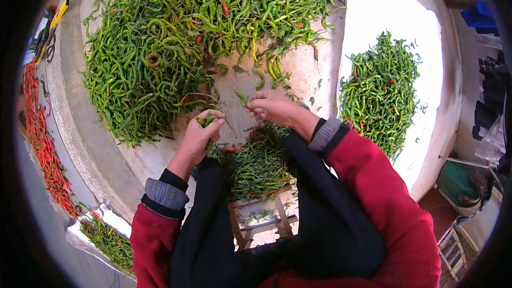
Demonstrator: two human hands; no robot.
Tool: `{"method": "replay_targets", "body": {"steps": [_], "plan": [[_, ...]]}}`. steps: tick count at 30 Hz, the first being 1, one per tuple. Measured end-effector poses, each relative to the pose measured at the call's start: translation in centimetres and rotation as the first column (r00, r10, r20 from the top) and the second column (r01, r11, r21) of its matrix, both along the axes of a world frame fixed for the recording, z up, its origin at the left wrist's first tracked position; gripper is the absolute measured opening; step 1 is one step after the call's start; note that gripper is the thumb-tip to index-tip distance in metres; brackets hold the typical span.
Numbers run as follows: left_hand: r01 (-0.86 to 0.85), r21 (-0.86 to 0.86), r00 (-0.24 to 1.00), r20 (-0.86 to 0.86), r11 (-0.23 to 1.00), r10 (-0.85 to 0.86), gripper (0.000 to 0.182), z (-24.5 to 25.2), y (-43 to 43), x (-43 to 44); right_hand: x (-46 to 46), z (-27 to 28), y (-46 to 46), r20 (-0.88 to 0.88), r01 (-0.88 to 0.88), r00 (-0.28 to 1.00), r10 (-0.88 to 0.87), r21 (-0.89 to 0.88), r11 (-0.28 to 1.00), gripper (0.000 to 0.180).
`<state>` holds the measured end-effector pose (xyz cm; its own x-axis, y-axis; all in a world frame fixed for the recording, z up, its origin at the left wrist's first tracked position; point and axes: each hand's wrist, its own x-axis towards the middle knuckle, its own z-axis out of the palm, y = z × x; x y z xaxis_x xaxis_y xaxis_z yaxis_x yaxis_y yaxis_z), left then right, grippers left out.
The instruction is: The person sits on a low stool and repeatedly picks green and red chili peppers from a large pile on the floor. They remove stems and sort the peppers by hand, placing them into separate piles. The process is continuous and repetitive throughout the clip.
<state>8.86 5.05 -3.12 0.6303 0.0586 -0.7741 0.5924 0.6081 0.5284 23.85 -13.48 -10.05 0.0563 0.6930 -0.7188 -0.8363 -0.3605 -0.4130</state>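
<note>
My left hand (200,132) is closed around a few green chili peppers (206,120), whose ends poke out by the thumb. Level with it, my right hand (270,106) pinches one green chili pepper (241,98) between thumb and fingertips. A gap separates the two hands. Beyond them spreads a large pile of green chili peppers (136,64), dotted with red ones. A few loose peppers (274,67) lie on the pale floor just past my right hand. Between my knees sits a heap of thin green pieces (260,172), perhaps stems and small peppers, with some red among them.
To the right, a smaller green pepper heap (380,92) rests on a white sheet (416,32). Red peppers (42,136) line the far left. Scissors (49,48) lie at upper left. Below my knees is a wooden frame (284,218). A green container (458,180) stands at right.
</note>
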Motion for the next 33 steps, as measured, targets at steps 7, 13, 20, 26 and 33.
{"method": "replay_targets", "body": {"steps": [7,13,20,26,33], "plan": [[0.049,-0.055,0.996,-0.076,0.997,-0.053,0.017,0.9,-0.8,0.8,-2.8,3.7,0.7,-0.272,0.013,0.962,0.025,0.137,0.99,0.013],[0.126,0.071,0.986,-0.116,0.99,-0.117,0.014,1.1,-0.8,0.8,-1.9,5.3,1.4,0.484,-0.172,0.87,0.095,0.117,0.978,0.03],[0.272,0.289,0.96,-0.023,0.918,-0.278,0.011,0.4,-1.2,0.3,-1.6,6.7,2.0,0.767,-0.276,0.621,0.159,0.024,0.961,0.021],[0.379,0.344,0.922,-0.06,0.859,-0.383,0.01,-0.2,-1.6,-0.1,-2.3,6.1,2.2,0.999,-0.352,-0.043,-0.022,0.006,0.936,0.012],[0.27,0.04,0.962,-0.051,0.962,-0.268,0.011,1.4,-0.6,0.7,-1.7,3.1,0.0,0.751,-0.639,-0.144,0.645,-0.568,0.518,0.017]]}}
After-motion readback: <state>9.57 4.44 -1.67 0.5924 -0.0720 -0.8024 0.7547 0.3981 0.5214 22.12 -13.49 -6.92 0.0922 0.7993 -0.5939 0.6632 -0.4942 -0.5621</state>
